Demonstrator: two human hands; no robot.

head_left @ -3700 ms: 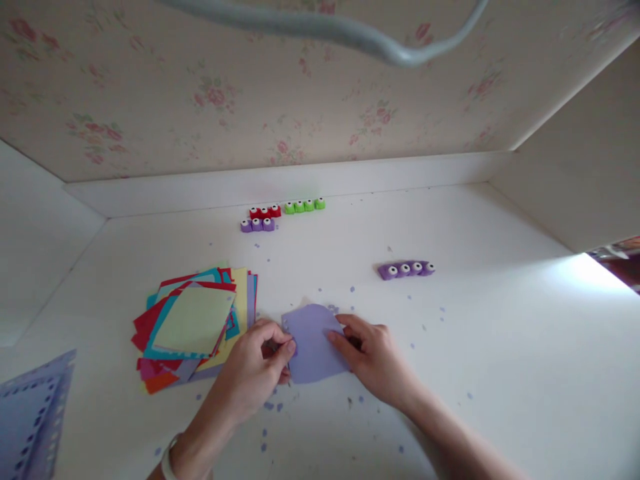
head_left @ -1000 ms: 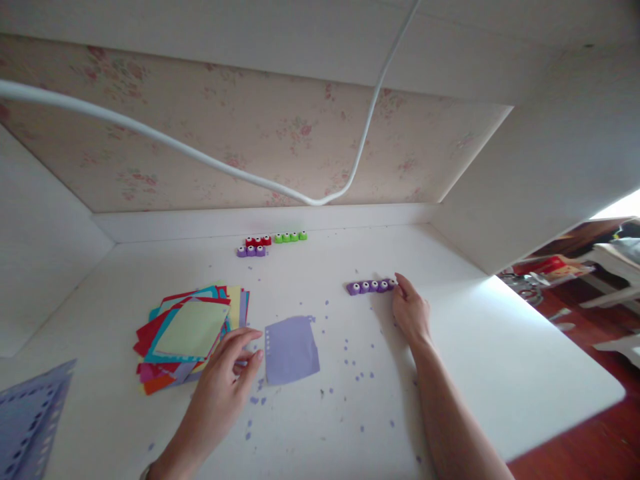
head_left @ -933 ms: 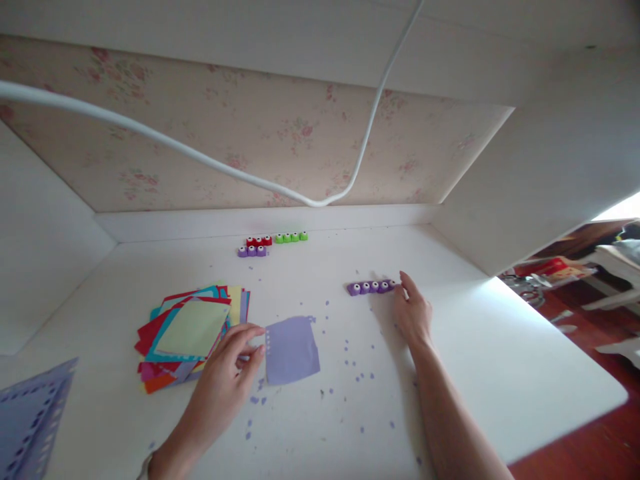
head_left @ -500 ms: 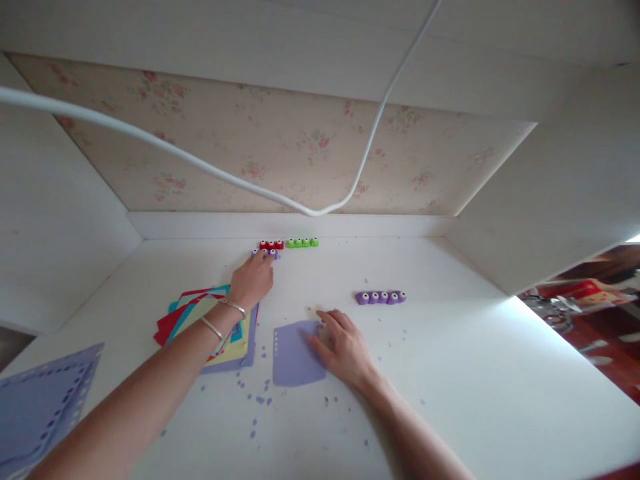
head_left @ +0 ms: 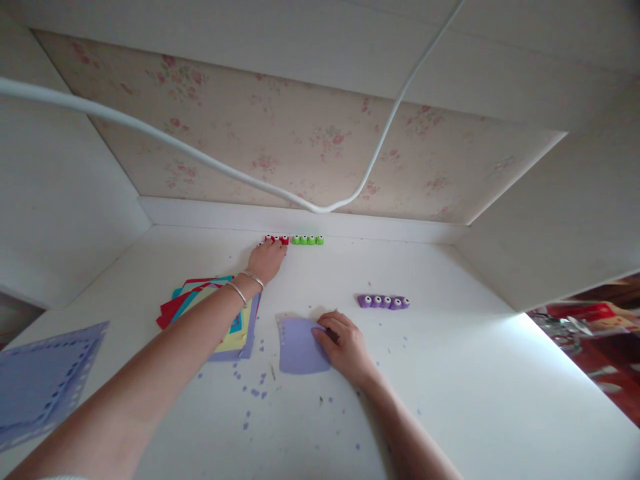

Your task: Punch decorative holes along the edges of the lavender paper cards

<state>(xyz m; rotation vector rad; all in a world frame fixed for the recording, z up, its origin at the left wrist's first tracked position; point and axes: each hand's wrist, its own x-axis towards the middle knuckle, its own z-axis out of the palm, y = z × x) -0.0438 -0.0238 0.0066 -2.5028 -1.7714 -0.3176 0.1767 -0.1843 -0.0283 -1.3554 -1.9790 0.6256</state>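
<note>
A small sheet of purple paper [head_left: 303, 348] has a row of punched holes along its left side. My right hand [head_left: 345, 343] pinches its right edge between thumb and fingers. At the back, my left hand [head_left: 270, 259] reaches over a row of small purple craft punches, mostly covered by it. Its fingers bend downward, and their grip is hidden. Just behind the fingers stand several red craft punches [head_left: 284, 240]. Several green punches [head_left: 307, 240] line up to their right. Another row of purple punches [head_left: 383, 302] lies right of the paper.
A pile of coloured paper sheets [head_left: 173, 310] lies under my left forearm. Larger purple sheets with punched borders [head_left: 45, 373] are at the left edge. Purple punched bits [head_left: 255, 393] litter the white tabletop [head_left: 430, 373]. A white cable [head_left: 220, 168] hangs across the view.
My left hand has moved slightly right and forward, covering more of the purple punches. My right hand's fingers have closed on the paper's edge, and the sheet now looks slightly bent.
</note>
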